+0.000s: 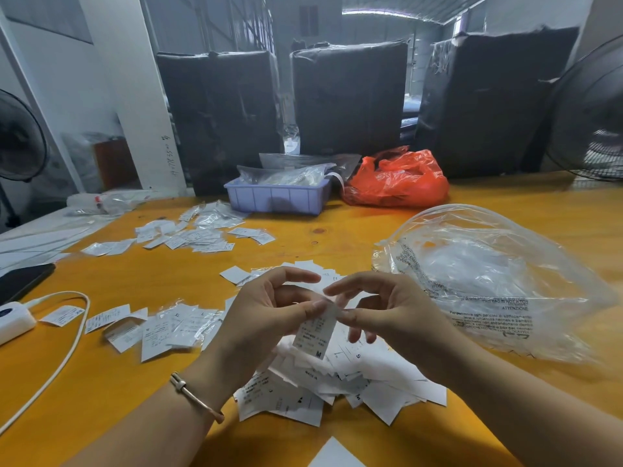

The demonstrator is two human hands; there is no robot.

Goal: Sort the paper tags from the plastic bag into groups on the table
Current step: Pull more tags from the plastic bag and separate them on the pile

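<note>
Two hands (269, 311) (387, 308) on one tag (315, 332)

From my remote seat I've got a crumpled orange plastic bag (397, 178) beside a lavender plastic tray (276, 197), three black-wrapped bales (347, 96) behind, white charger cable (67, 352) left.

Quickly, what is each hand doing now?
Left hand: pinches one paper tag marked M.
Right hand: fingertips touch the same tag's top; whether it grips cannot be told.
</note>
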